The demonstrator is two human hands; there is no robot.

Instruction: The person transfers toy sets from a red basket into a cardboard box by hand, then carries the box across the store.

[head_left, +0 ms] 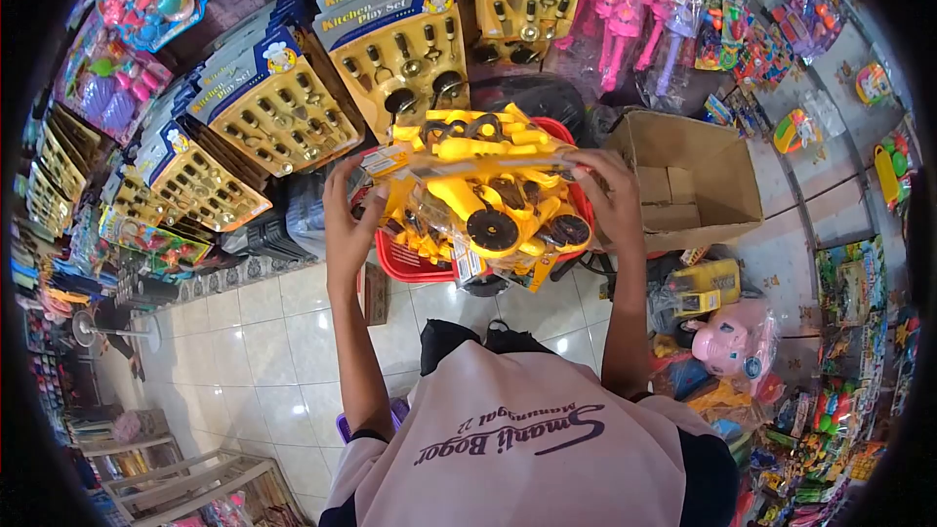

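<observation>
I hold a yellow toy vehicle in clear plastic wrapping [483, 190] between both hands, in front of my chest. My left hand [346, 220] grips its left end and my right hand [610, 197] grips its right end. The toy has black wheels and yellow arms. It hangs over a red plastic basket [410, 263] that contains more wrapped yellow toys.
Stacks of "Kitchen Play Set" boxes [390, 49] stand behind the basket. An open cardboard box [693, 181] sits to the right. Pink packaged dolls [625, 24], a pink toy [732, 342] and more toys crowd the right. White floor tiles [264, 351] lie at the left.
</observation>
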